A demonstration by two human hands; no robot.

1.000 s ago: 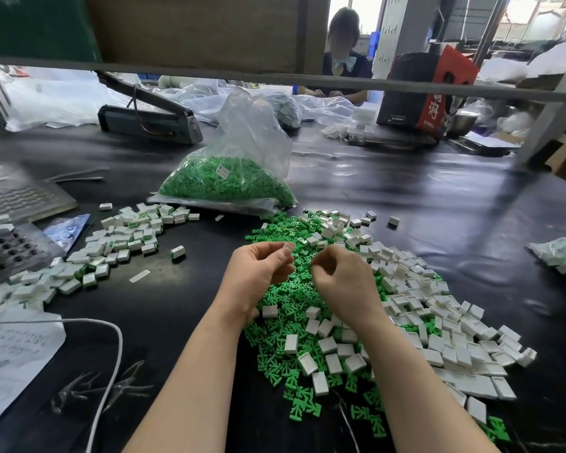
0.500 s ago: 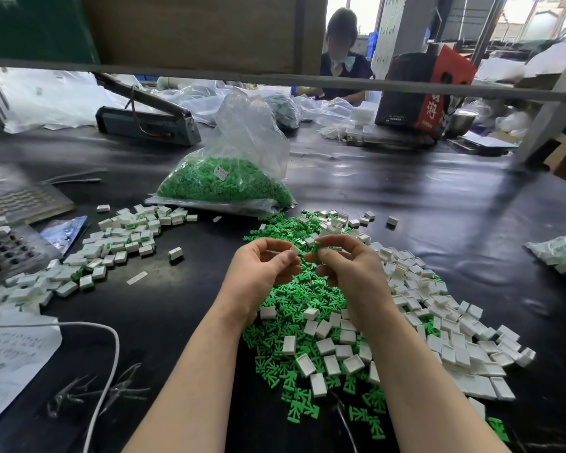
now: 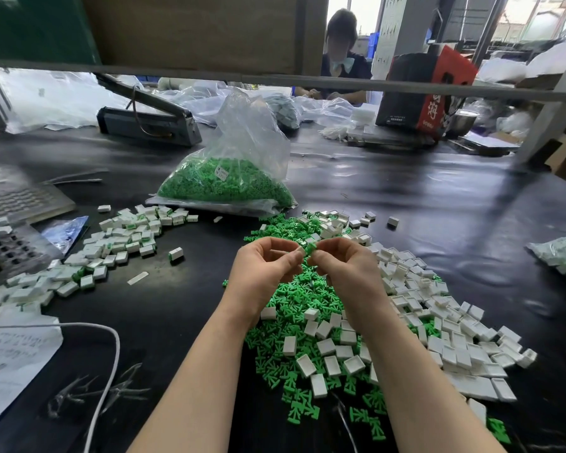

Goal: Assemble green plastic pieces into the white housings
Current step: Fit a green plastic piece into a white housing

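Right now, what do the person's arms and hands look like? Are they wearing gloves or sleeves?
No gloves and no sleeves show. The left hand and right hand are bare, and both forearms are bare right down to the picture's bottom edge. I see no rings, watch or bracelets. The fingers have short, plain nails.

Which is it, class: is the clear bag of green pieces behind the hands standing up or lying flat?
Lying flat: the clear bag rests on the black table, its empty top crumpled upward.
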